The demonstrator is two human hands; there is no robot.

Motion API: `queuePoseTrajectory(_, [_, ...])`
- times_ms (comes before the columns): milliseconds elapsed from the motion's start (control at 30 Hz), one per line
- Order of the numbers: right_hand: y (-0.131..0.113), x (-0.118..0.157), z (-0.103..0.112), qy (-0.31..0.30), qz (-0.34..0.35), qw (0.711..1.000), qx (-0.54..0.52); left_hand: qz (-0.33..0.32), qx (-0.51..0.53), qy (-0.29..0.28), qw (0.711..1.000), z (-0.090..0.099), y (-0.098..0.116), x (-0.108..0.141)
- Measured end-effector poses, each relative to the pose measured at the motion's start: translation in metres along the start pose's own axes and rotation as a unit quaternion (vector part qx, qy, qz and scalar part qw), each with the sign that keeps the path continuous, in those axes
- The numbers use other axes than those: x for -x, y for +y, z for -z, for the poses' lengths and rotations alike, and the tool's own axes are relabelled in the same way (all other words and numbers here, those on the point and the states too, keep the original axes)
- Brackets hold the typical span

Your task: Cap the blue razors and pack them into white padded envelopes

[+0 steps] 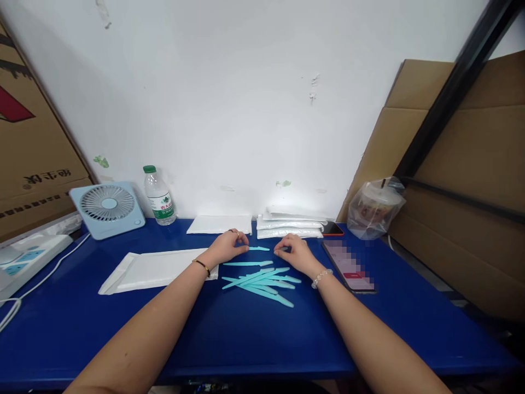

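Note:
My left hand [228,247] is closed around the handle end of a light-blue eyebrow razor [259,249], whose slim blade end points right. Just across from that tip, my right hand [297,254] is closed in a pinch; a small greyish bit shows at its fingertips, too small to name. Below both hands, several more light-blue eyebrow razors [268,284] lie crossed in a loose pile. One single razor [249,264] rests apart, above the pile. A white padded mailer [156,269] lies flat under and left of my left wrist.
White packets [289,225] are stacked by the wall, beside another flat white packet [219,224]. A phone [348,266] lies right of my right hand. At the back stand a fan [109,208], a water bottle [159,197] and a bagged drink cup [374,207]. A power strip [30,262] sits left.

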State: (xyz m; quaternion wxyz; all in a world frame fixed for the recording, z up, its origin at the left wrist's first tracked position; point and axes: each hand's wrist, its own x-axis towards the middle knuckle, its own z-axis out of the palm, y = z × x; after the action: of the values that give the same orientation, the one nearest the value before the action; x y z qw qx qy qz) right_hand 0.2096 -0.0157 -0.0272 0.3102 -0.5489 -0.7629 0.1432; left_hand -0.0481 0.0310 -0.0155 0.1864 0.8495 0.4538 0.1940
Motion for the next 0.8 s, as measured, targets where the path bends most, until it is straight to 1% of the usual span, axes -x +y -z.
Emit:
queuePoseTrajectory(33, [-0.006, 0.002, -0.002, -0.019, 0.015, 1.000, 0.007, -0.015, -0.001, -0.032, 0.999, 0.002, 0.004, 0.003])
queuePoseTrajectory(100, [-0.014, 0.004, -0.007, -0.050, 0.031, 0.998, 0.019, -0.023, -0.001, -0.101, 0.995, 0.002, 0.011, 0.007])
queuePoseTrajectory(133, [-0.016, 0.004, -0.009, -0.059, 0.034, 0.997, 0.022, -0.016, -0.005, -0.121, 0.993, 0.001, 0.014, 0.008])
queuePoseTrajectory(167, [-0.017, 0.005, -0.011, -0.067, 0.035, 0.997, 0.024, -0.008, -0.011, -0.127, 0.992, 0.000, 0.017, 0.009])
queuePoseTrajectory(267, [-0.017, 0.004, -0.010, -0.082, 0.035, 0.996, 0.018, -0.003, -0.025, -0.101, 0.995, -0.005, 0.024, 0.008])
queuePoseTrajectory(367, [-0.010, 0.002, -0.003, -0.080, 0.033, 0.996, -0.003, -0.010, -0.019, -0.079, 0.997, -0.007, 0.025, 0.003])
queuePoseTrajectory(433, [-0.002, 0.000, 0.004, -0.057, 0.015, 0.998, 0.000, -0.003, -0.022, -0.063, 0.998, -0.007, 0.022, 0.000])
queuePoseTrajectory(567, [0.013, -0.002, 0.016, -0.028, -0.042, 0.998, 0.048, 0.011, -0.035, -0.039, 0.999, -0.008, 0.011, -0.003])
queuePoseTrajectory(633, [0.014, -0.001, 0.020, -0.023, -0.045, 0.996, 0.067, 0.000, -0.042, -0.018, 0.999, -0.009, 0.007, -0.002])
queuePoseTrajectory(667, [0.013, 0.000, 0.021, -0.025, -0.036, 0.997, 0.069, -0.006, -0.047, -0.003, 0.999, -0.009, 0.006, -0.002])
queuePoseTrajectory(733, [0.007, 0.003, 0.024, -0.058, -0.002, 0.996, 0.061, -0.011, -0.052, 0.019, 0.998, -0.009, 0.006, 0.000])
queuePoseTrajectory(800, [0.001, 0.006, 0.025, -0.114, 0.035, 0.991, 0.052, -0.008, -0.040, 0.022, 0.999, -0.007, 0.009, 0.002])
